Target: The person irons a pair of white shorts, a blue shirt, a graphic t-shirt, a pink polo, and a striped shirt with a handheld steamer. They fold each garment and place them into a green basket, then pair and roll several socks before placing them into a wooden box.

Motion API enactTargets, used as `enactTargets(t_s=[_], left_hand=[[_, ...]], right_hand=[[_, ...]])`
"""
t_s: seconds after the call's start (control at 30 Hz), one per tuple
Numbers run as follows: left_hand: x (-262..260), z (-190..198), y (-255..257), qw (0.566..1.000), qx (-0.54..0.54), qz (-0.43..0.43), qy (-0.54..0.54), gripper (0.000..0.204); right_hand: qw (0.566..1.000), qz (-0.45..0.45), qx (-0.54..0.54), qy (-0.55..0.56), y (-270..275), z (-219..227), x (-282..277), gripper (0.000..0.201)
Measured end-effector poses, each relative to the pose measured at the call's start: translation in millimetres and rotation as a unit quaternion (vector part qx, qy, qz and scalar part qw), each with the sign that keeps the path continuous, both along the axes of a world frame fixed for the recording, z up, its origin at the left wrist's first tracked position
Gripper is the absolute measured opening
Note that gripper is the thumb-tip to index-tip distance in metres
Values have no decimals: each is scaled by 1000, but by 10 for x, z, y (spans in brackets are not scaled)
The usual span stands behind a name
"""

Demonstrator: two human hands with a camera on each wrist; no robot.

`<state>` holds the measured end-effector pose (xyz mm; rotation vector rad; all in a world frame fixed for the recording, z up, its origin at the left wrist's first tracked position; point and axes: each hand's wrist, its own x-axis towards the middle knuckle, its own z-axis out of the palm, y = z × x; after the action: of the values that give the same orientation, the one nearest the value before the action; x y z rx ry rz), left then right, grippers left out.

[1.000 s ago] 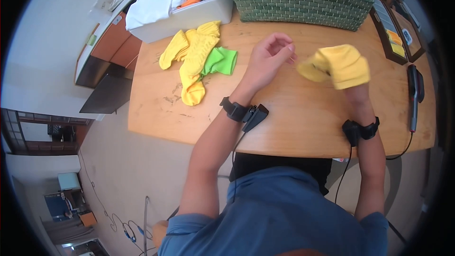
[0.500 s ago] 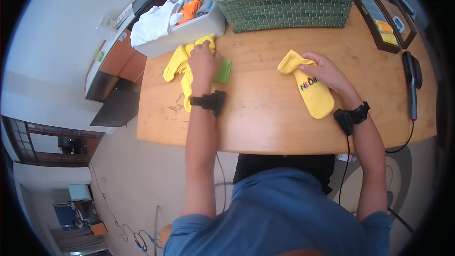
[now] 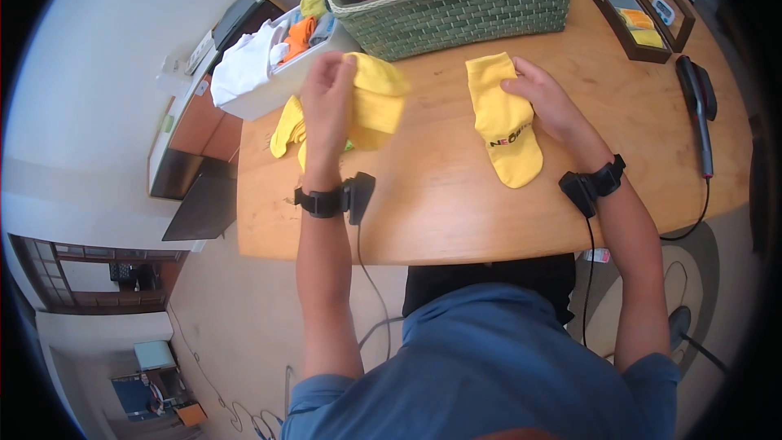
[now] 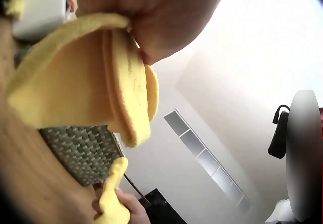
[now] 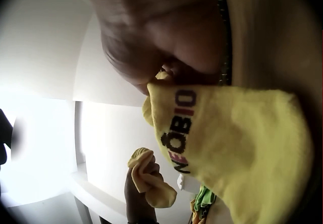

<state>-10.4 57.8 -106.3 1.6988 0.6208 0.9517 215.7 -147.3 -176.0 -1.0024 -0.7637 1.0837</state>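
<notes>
My left hand (image 3: 327,102) pinches a yellow sock (image 3: 376,106) by its edge and holds it up near the white bin; in the left wrist view the sock (image 4: 75,82) hangs folded from the fingers. To the right, my right hand (image 3: 547,98) grips another yellow sock (image 3: 503,118) near its cuff. This one hangs toe toward me, with dark "NEOBIO" lettering showing in the right wrist view on the sock (image 5: 227,138). More yellow socks (image 3: 287,126) lie on the table behind my left hand, mostly hidden, with a bit of green cloth (image 5: 204,199) among them.
A green woven basket (image 3: 456,20) with folded clothes stands at the back. Left of it is a white bin (image 3: 252,98) holding white, orange and grey clothes. An open partitioned box (image 3: 648,53) and a black corded device (image 3: 699,110) lie at the right.
My left hand reached to the yellow pile, took a sock and lifted it. The right hand's sock turned from a blurred bunch to hanging straight, lettering showing.
</notes>
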Motion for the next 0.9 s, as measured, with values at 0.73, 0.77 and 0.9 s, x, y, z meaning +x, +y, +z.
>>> enactTargets(t_s=[0.73,0.77,0.9], left_hand=[[-54,-643,-227,858,320,-267,301,33],[-28,-603,-249,872,309,-257,280,31],[1,-305,-397,942,182,-217,180,24]], right_hand=[[979,-94,20,-182,120,-304,183,33],[976,-91,5,-196,117,-311,198,30],[969,-102,-1,-223,80,-240,154,25]])
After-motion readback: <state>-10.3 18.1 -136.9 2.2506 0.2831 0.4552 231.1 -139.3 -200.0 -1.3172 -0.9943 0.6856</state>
